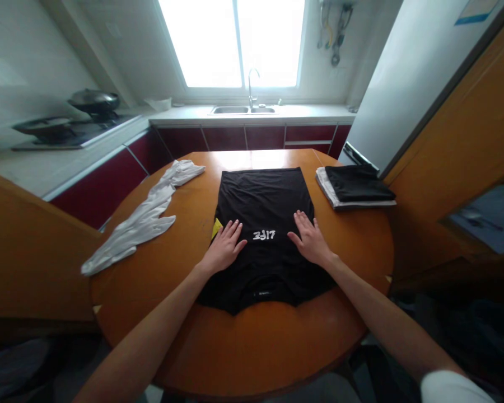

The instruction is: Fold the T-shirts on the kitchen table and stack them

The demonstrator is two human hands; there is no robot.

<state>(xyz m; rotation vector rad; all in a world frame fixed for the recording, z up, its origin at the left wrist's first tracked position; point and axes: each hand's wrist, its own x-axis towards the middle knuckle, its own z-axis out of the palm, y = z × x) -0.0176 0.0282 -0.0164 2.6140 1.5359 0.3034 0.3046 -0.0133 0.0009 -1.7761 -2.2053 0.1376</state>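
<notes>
A black T-shirt (264, 201) lies spread on the wooden table, its neckline toward me and its hem toward the window. White lettering on its chest appears upside down from here. My left hand (224, 246) rests flat on the left side of the shirt, fingers spread, beside a small yellow patch at the edge. On the right side my right hand (308, 238) presses flat on the fabric, fingers extended. Neither hand grips the cloth. The shirt's right sleeve is partly hidden under my right forearm.
A crumpled white garment (147, 215) lies along the left of the round table (252, 347). Folded clothes (357, 184), black over white, are stacked at the right. Beyond are a counter with a sink (231, 110), a stove with pans (94, 101) and a fridge (399, 73).
</notes>
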